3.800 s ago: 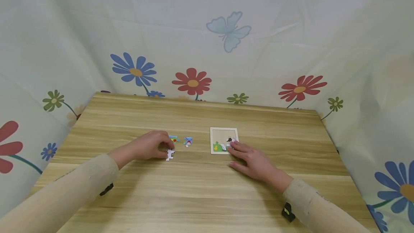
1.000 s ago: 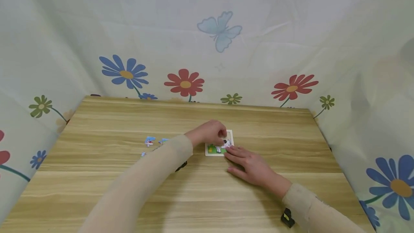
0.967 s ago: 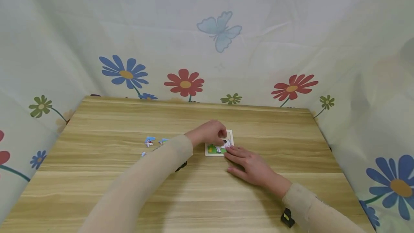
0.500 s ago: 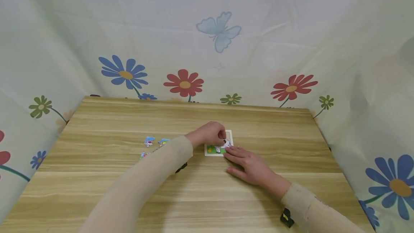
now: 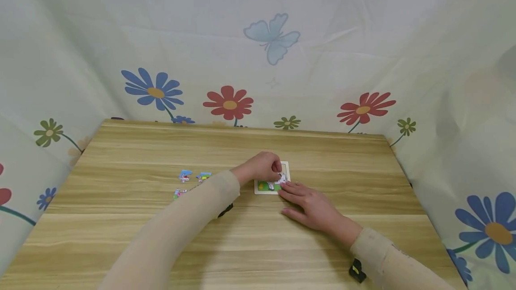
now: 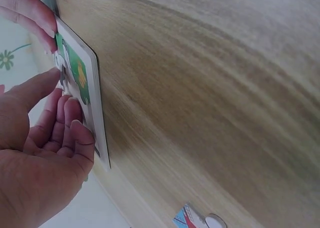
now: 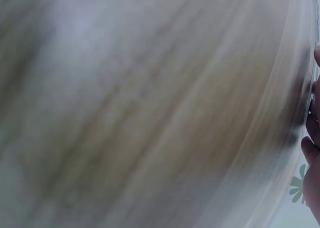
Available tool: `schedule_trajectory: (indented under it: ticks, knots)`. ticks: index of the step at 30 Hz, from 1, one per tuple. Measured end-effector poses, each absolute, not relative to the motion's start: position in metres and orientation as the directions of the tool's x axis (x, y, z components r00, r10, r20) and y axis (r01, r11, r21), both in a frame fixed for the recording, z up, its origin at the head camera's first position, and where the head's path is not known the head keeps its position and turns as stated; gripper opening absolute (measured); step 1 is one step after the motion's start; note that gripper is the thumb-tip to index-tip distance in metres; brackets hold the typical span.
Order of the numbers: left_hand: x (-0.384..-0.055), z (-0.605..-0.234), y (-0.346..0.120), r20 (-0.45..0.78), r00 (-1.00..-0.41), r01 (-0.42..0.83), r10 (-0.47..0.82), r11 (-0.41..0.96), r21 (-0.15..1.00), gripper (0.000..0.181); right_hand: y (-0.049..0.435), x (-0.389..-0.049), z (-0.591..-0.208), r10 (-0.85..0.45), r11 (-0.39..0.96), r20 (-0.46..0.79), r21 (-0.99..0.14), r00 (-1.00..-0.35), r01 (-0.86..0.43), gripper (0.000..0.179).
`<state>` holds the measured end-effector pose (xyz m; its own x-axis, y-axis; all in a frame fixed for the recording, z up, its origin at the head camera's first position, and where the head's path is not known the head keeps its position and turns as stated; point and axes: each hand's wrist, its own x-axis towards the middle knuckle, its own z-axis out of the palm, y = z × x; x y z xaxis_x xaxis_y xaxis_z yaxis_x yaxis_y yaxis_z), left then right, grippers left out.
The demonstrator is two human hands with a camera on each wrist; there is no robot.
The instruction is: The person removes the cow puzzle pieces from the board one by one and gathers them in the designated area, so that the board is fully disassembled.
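A small jigsaw puzzle board with a pale frame (image 5: 286,167) lies on the wooden table. White animal and green grass parts (image 6: 79,70) show inside it. My left hand (image 5: 262,167) reaches across to the board with thumb and fingers bent, pinching a white-and-black puzzle piece (image 6: 61,70) low over the picture; the fingers hide part of it. My right hand (image 5: 314,205) rests at the board's lower right edge, fingers stretched out and fingertips on the frame. Only the edge of that hand (image 7: 314,123) appears in the right wrist view.
Loose puzzle pieces lie left of the board: a blue one (image 5: 185,176), a blue-green one (image 5: 204,176) and a pinkish one (image 5: 179,193) partly behind the left sleeve (image 5: 189,218). Flowered cloth (image 5: 278,75) stands behind the wooden table (image 5: 322,155).
From the loose pieces on the left, my left hand has moved right to the board. Over the last second its fingers shift only slightly there. My right hand stays at the board's edge.
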<state>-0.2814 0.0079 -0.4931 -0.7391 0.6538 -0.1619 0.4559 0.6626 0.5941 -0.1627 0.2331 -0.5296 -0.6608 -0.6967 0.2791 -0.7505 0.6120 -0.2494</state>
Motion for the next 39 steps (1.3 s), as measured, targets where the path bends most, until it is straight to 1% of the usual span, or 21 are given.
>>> schedule_trajectory:
  ticks: [7, 15, 21, 29, 35, 39]
  knots:
    - [-0.278, -0.49, 0.007, -0.157, -0.757, 0.414, 0.635, 0.651, 0.637, 0.014, 0.233, -0.163, -0.528, -0.698, 0.614, 0.274, -0.248, -0.662, -0.749, 0.055]
    - [-0.278, -0.498, 0.006, -0.089, -0.772, 0.415, 0.629, 0.606, 0.679, 0.013, 0.233, -0.163, -0.529, -0.704, 0.606, 0.294, -0.224, -0.646, -0.763, 0.054]
    - [-0.279, -0.5, 0.006, -0.083, -0.767, 0.398, 0.636, 0.573, 0.716, 0.009, 0.233, -0.163, -0.528, -0.702, 0.61, 0.287, -0.23, -0.652, -0.758, 0.054]
    - [-0.281, -0.483, -0.005, -0.114, -0.787, 0.31, 0.607, 0.548, 0.777, 0.008, 0.232, -0.162, -0.529, -0.7, 0.613, 0.282, -0.233, -0.656, -0.755, 0.054]
    - [-0.278, -0.463, -0.026, -0.115, -0.756, 0.353, 0.644, 0.55, 0.757, 0.008, 0.232, -0.161, -0.529, -0.696, 0.618, 0.273, -0.245, -0.665, -0.747, 0.054]
    - [-0.272, -0.454, -0.044, -0.115, -0.752, 0.372, 0.649, 0.562, 0.738, 0.008, 0.232, -0.162, -0.529, -0.691, 0.629, 0.243, -0.262, -0.681, -0.732, 0.054]
